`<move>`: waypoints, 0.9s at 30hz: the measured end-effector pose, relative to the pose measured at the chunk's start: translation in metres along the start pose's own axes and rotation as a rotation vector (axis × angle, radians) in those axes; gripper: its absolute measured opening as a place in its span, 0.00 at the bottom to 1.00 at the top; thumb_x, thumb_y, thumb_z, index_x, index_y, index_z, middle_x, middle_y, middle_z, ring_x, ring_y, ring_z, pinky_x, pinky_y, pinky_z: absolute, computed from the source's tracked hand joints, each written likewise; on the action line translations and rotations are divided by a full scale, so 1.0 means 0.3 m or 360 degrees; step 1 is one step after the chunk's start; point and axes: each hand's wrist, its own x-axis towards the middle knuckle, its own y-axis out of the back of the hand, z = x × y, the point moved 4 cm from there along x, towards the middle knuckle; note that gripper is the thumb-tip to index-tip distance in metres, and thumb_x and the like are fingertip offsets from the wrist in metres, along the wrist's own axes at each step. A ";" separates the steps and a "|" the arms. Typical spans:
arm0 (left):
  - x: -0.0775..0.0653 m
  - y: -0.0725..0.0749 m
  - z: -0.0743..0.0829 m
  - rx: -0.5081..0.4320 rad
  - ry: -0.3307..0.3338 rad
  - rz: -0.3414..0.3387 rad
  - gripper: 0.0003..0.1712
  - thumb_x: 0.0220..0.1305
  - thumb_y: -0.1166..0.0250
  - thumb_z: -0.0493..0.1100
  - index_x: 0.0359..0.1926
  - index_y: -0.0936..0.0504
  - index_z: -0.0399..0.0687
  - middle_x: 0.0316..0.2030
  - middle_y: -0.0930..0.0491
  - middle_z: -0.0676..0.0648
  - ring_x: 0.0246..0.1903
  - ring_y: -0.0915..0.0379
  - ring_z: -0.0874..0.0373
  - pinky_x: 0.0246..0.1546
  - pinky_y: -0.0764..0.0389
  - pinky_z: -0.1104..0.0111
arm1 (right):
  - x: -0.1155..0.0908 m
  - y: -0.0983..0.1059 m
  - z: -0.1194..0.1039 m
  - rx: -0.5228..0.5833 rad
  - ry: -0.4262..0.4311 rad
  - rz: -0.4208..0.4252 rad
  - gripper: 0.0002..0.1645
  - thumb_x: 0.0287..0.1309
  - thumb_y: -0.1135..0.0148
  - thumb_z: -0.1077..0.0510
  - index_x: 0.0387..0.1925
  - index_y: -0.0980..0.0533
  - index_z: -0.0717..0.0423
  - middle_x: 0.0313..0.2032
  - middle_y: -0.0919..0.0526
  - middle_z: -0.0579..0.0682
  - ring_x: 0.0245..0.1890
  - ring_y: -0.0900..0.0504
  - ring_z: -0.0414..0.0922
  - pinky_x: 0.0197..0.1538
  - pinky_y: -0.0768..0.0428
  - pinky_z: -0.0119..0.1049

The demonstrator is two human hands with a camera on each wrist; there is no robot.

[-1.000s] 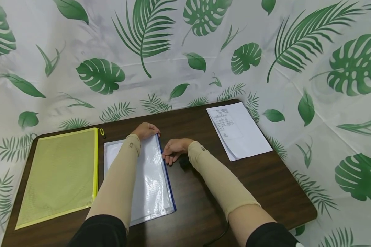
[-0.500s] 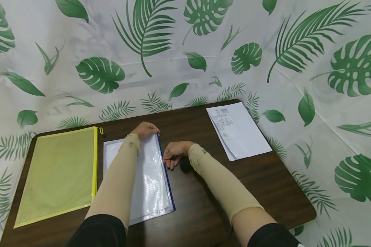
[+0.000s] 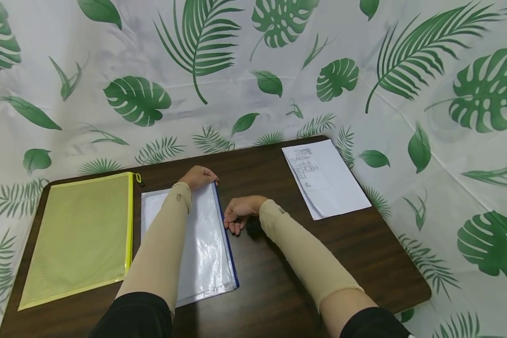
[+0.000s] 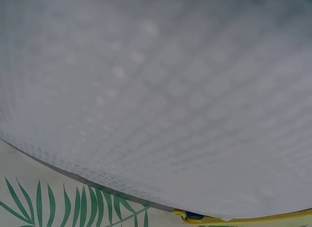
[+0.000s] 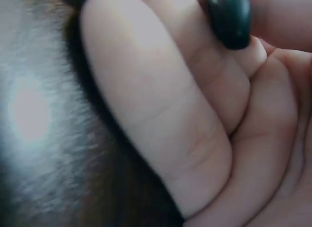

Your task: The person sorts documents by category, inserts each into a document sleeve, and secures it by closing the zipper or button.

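Note:
A clear mesh zip pouch with white paper showing through lies in front of me. A blue zipper runs down its right edge. At the pouch's top right corner, my left hand pinches the zipper end. My right hand is at the middle of the blue edge, fingers curled. In the right wrist view, a dark shiny zipper pull sits between the thumb and curled fingers. Grey mesh of the pouch fills the left wrist view, which does not show the left hand.
A yellow zip pouch lies on the left of the brown table, its pull loop at the top corner. Printed white sheets lie at the back right. A leaf-patterned cloth hangs behind the table.
My right hand has slid a short way down along the blue zipper, toward me. The left hand stays at the top corner, and the pouch lies where it was.

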 end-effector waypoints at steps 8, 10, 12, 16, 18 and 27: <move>0.000 -0.001 0.001 -0.0003 0.0010 -0.0015 0.14 0.70 0.42 0.44 0.44 0.14 0.42 0.40 0.13 0.45 0.53 0.26 0.51 0.61 0.34 0.60 | 0.010 0.003 -0.003 0.0000 -0.0058 -0.0031 0.14 0.68 0.49 0.61 0.37 0.17 0.61 0.30 0.13 0.55 0.29 0.13 0.46 0.33 0.18 0.36; 0.004 0.001 0.001 -0.0003 0.0008 -0.0007 0.14 0.70 0.42 0.44 0.44 0.14 0.42 0.40 0.13 0.45 0.53 0.26 0.52 0.61 0.34 0.60 | 0.010 0.006 -0.002 0.0001 -0.0055 -0.0021 0.14 0.68 0.49 0.60 0.37 0.17 0.60 0.31 0.13 0.55 0.29 0.13 0.46 0.34 0.18 0.36; 0.008 0.003 0.001 -0.0001 0.0008 0.0001 0.14 0.70 0.42 0.44 0.44 0.14 0.42 0.39 0.13 0.46 0.53 0.25 0.52 0.61 0.33 0.60 | 0.007 0.008 -0.002 0.0005 -0.0035 0.0003 0.14 0.68 0.49 0.59 0.37 0.17 0.60 0.30 0.13 0.55 0.29 0.14 0.46 0.34 0.18 0.36; 0.012 0.003 -0.003 0.0024 0.0002 0.0002 0.14 0.70 0.42 0.45 0.44 0.13 0.43 0.39 0.13 0.47 0.53 0.25 0.52 0.60 0.33 0.60 | -0.006 -0.008 0.010 -0.0030 -0.0026 -0.0022 0.14 0.68 0.48 0.59 0.35 0.17 0.60 0.29 0.13 0.54 0.28 0.14 0.45 0.34 0.19 0.36; 0.014 0.003 -0.004 0.0021 -0.0008 0.0007 0.14 0.70 0.42 0.45 0.44 0.13 0.43 0.39 0.13 0.47 0.53 0.26 0.52 0.60 0.33 0.61 | -0.014 -0.019 0.019 -0.0066 -0.0022 -0.0042 0.15 0.69 0.48 0.59 0.35 0.16 0.59 0.29 0.13 0.54 0.27 0.14 0.44 0.33 0.19 0.36; 0.011 0.007 -0.010 0.0030 -0.0005 0.0021 0.14 0.70 0.42 0.46 0.44 0.13 0.44 0.40 0.13 0.47 0.54 0.26 0.52 0.61 0.34 0.60 | -0.016 -0.038 0.020 -0.0088 -0.0003 -0.0055 0.14 0.68 0.49 0.61 0.35 0.17 0.60 0.29 0.13 0.54 0.26 0.14 0.44 0.31 0.20 0.34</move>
